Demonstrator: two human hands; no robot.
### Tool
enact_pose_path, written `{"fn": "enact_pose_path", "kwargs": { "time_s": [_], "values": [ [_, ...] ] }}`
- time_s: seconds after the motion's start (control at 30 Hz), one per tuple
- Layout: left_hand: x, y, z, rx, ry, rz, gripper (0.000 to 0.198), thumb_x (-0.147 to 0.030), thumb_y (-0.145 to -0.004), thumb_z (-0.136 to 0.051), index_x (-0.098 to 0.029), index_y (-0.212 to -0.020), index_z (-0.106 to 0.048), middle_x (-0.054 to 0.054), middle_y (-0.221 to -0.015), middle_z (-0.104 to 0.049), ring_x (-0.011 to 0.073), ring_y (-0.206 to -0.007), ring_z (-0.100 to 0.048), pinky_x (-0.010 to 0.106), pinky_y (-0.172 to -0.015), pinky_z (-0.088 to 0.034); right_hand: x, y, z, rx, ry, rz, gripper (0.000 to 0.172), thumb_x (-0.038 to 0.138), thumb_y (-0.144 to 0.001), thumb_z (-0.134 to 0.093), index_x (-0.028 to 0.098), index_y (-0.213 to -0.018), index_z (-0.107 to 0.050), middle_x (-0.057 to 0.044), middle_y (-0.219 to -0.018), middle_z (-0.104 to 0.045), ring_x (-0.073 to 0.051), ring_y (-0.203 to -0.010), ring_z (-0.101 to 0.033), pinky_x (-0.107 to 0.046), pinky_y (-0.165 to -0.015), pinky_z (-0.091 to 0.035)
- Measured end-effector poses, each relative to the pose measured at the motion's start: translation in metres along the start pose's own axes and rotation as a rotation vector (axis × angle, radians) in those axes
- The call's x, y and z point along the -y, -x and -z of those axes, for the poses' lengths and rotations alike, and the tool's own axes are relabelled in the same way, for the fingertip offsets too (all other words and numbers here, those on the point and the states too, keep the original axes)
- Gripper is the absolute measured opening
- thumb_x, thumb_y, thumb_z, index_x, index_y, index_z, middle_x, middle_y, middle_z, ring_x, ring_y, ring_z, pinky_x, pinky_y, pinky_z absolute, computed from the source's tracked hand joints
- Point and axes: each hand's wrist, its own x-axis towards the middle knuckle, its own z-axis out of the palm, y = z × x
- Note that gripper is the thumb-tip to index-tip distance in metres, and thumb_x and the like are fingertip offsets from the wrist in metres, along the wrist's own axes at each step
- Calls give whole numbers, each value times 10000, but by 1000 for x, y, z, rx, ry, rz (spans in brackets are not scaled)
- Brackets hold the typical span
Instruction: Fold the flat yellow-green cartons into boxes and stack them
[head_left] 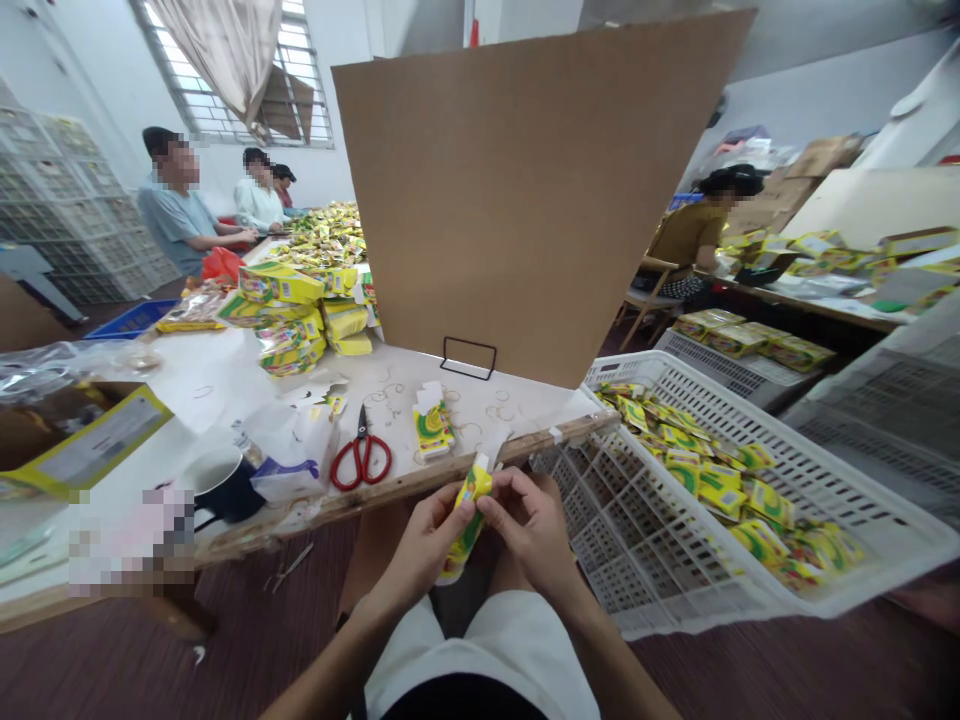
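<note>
Over my lap, both hands grip one small yellow and green packet (466,525). My left hand (425,545) wraps its lower part, fingers closed. My right hand (531,525) pinches the packet's upper end, where a white flap sticks up. Just ahead on the table edge lies a small stack of the same packets (433,422), and red-handled scissors (361,458) lie to its left. A white slatted crate (675,575) to my right holds several filled packets (720,475).
A tall cardboard sheet (525,180) stands on a wire stand (468,357) at the table's back. A dark mug (223,487) and plastic bags sit at left. Piles of yellow packs (300,305) lie farther along. Other people sit working at the far left and right.
</note>
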Motion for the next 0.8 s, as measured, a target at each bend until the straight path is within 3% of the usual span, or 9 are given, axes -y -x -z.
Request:
{"fn": "enact_pose_path", "kwargs": {
  "time_s": [0.07, 0.13, 0.27, 0.4, 0.53, 0.67, 0.8],
  "values": [
    [1, -1, 1, -38, -40, -22, 441, -461, -814, -599, -138, -1113, -633, 90, -995, -698, 206, -856, -629, 305, -784, -487, -3, 1, -1, -186, 93, 66, 360, 358, -790, -667, 200, -1107, -600, -77, -1094, -593, -212, -943, -558, -346, -847, -476],
    [4, -1, 0, -73, -82, -49, 436, -466, -840, -561, -136, -1119, -617, 89, -1010, -692, 207, -864, -628, 300, -772, -493, -7, 2, -2, -240, 106, 36, 463, 393, -793, -657, 200, -1203, -566, -102, -1162, -587, -233, -974, -565, -374, -860, -482],
    [9, 1, -2, -87, -214, -94, 394, -432, -885, -498, -119, -1100, -603, 96, -1011, -690, 206, -869, -629, 291, -764, -496, -12, 4, -4, -51, -29, -162, 377, 490, -814, -603, 155, -969, -680, -79, -846, -692, -227, -779, -625, -333, -691, -532],
    [9, -1, 2, -45, -343, -90, 350, -392, -881, -505, -122, -1083, -601, 104, -987, -695, 222, -872, -641, 308, -758, -509, -17, 3, -2, -113, 11, -199, 360, 497, -800, -613, 144, -834, -672, -66, -772, -685, -221, -743, -627, -317, -664, -524],
    [6, -3, 11, -110, -322, -119, 492, -319, -819, -610, -178, -1251, -421, 96, -971, -699, 215, -849, -664, 332, -769, -519, -24, 3, -1, -110, -116, -147, 301, 409, -797, -647, 177, -982, -595, -61, -847, -670, -210, -784, -639, -328, -711, -540],
    [-4, 0, 15, -2, -122, -91, 623, -296, -841, -590, -215, -1346, -234, 94, -996, -695, 209, -879, -666, 342, -784, -517, -27, 3, 2, -50, -234, -72, 362, 346, -819, -634, 218, -1133, -505, -77, -982, -657, -208, -893, -644, -352, -790, -542],
    [-13, 3, 19, 92, -101, -78, 522, -281, -822, -629, -202, -1272, -375, 100, -1040, -673, 208, -951, -642, 315, -815, -496, -20, 2, 12, 71, -188, -44, 389, 345, -841, -608, 232, -1200, -512, -66, -975, -653, -205, -905, -634, -351, -823, -527]
  ]
}}
